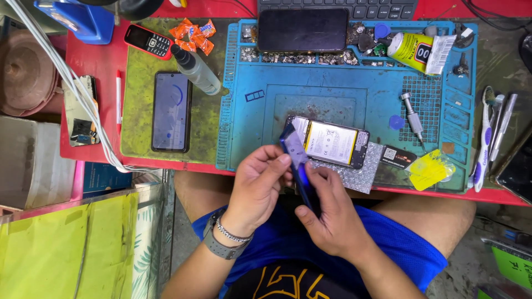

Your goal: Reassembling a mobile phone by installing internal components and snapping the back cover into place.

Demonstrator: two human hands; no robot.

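Dark blue phone back cover (298,166), tilted on edge.

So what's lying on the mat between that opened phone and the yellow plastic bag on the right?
In the head view, a small black card lies between the opened phone and the yellow bag, on the blue mat.

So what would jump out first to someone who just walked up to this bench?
Probably the two hands at the near edge: the left hand and right hand hold a dark blue phone back cover between them. Just beyond it, an opened phone with its battery showing lies on the blue work mat. To the left, another phone with a lit screen rests on a green mat.
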